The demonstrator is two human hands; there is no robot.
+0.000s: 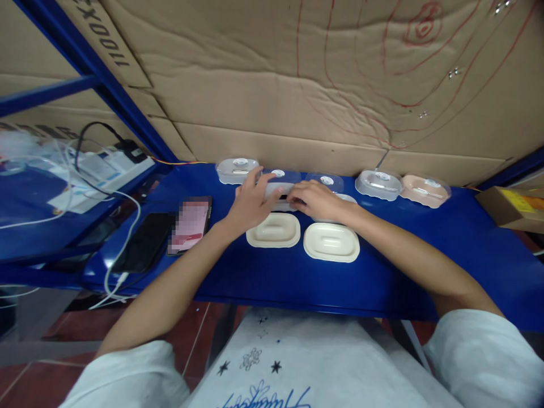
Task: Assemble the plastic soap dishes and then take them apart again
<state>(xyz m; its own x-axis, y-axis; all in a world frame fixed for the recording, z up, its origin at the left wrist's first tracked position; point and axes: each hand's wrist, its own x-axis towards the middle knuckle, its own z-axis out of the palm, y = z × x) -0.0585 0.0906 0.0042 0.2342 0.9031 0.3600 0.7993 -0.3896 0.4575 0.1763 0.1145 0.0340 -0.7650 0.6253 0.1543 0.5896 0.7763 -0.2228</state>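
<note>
Both hands meet at a pale oval box point(283, 204) near the middle of the blue table. My left hand point(254, 199) is at its left side, fingers spread, with the fingertips on or just above it. From the right, my right hand point(315, 199) reaches in with bent fingers at the box's right end; what its fingertips hold, if anything, is too small to name. In front lie two cream oval trays, a left one point(273, 230) and a right one point(331, 242). Behind the hands are clear lids with round stickers, a left one point(280, 176) and a right one point(325, 182).
Lidded boxes stand along the back: a white one point(238, 171), a grey one point(379, 185) and a pink one point(425, 190). Two phones, one lit point(190, 225) and one dark point(144, 242), lie left near white cables. Cardboard point(255, 102) rises behind.
</note>
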